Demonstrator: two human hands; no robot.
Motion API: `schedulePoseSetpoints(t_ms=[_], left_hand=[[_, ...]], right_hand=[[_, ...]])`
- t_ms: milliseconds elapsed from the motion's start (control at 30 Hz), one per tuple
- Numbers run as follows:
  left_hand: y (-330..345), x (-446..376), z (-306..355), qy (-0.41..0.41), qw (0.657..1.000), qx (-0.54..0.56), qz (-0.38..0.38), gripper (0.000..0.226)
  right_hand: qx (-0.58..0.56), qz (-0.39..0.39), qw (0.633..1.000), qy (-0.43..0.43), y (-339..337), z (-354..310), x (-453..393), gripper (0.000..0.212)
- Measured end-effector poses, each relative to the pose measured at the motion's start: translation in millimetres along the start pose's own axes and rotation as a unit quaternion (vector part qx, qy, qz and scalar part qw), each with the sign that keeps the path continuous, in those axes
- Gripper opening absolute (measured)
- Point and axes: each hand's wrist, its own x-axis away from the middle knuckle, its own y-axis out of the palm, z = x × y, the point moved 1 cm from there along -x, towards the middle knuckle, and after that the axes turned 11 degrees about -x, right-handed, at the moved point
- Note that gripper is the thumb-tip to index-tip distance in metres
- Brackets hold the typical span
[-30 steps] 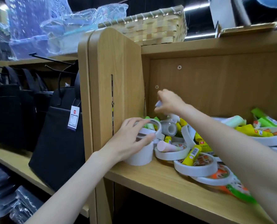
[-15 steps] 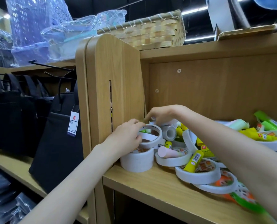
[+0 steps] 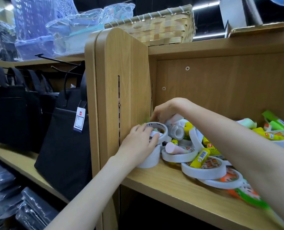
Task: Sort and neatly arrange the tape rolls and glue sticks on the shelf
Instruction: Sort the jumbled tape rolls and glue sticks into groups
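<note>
Wooden shelf [image 3: 162,185] at centre carries about six white tape rolls [image 3: 204,170] and several glue sticks [image 3: 200,157], mixed. Left hand [image 3: 138,146] has its grip closed on the top tape roll [image 3: 159,132] of a stack; right hand [image 3: 164,112] reaches behind it, and I cannot tell its grip.

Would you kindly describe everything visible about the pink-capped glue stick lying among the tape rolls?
The pink-capped glue stick lies on its side across the top of a flat white tape roll, with its rounded, pale pink, matte cap pointing left towards the stack of tape rolls under the left hand. Its body looks lighter, with a pale yellowish label; the far end is hidden behind a yellow glue stick. Neither hand touches it.
</note>
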Motion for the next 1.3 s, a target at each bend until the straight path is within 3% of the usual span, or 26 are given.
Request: schedulePoseSetpoints(t_ms=[100, 167, 267, 333, 500, 700, 933, 967, 1033, 1200, 1300], left_hand=[[1.6, -0.8, -1.3, 0.002, 1.000, -0.006, -0.005, 0.042], [1.9, -1.6, -1.1, 0.008, 1.000, -0.009, -0.008, 0.041], [0.7, -2.1, 1.1, 0.004, 1.000, -0.007, -0.010, 0.042], [-1.9, -1.0, 3.3, 0.012, 0.999, -0.031, -0.009, 0.042], [-13.5, 2.8, 19.4, 0.051, 0.989, -0.025, 0.140, 0.042], [-12.2, 13.4, 105.7, 0.143, 0.971, 0.097, 0.164, 0.039], [-10.1, 28.5, 239.1, 0.244, 0.951, 0.165, 0.094, 0.055], [-10.0, 29.8, 257.3, 0.256, 0.948, 0.168, 0.085, 0.049], [-6.6, 30.6, 290.4, 0.280, 0.942, 0.164, 0.086, 0.039], [9.1, 12.9, 345.6, 0.290, 0.943, 0.129, 0.098, 0.068], [18.3, 3.0, 363.6, 0.280, 0.950, 0.114, 0.081, 0.053]], right_hand=[[-0.005, 0.049, 0.999, 0.008, 0.4, 1.9, -2.3, 0.017], [-0.086, 0.117, 0.989, -0.010, -3.1, 11.4, 7.2, 0.018], [-0.250, 0.265, 0.930, -0.047, -10.0, 29.2, 36.3, 0.022], [-0.300, 0.338, 0.890, -0.058, -11.4, 37.6, 60.3, 0.021], [-0.256, 0.465, 0.847, -0.045, -0.4, 50.6, 141.2, 0.017], [-0.075, 0.494, 0.864, 0.061, 40.1, 66.5, 276.5, 0.021], [-0.048, 0.509, 0.828, 0.230, 97.5, 111.4, 428.5, 0.026], [-0.045, 0.504, 0.826, 0.250, 102.5, 120.1, 443.5, 0.026], [-0.044, 0.492, 0.824, 0.278, 109.8, 139.1, 465.5, 0.025], [-0.074, 0.524, 0.797, 0.292, 122.8, 200.1, 471.9, 0.024], [-0.111, 0.510, 0.798, 0.300, 134.9, 238.0, 455.3, 0.026]])
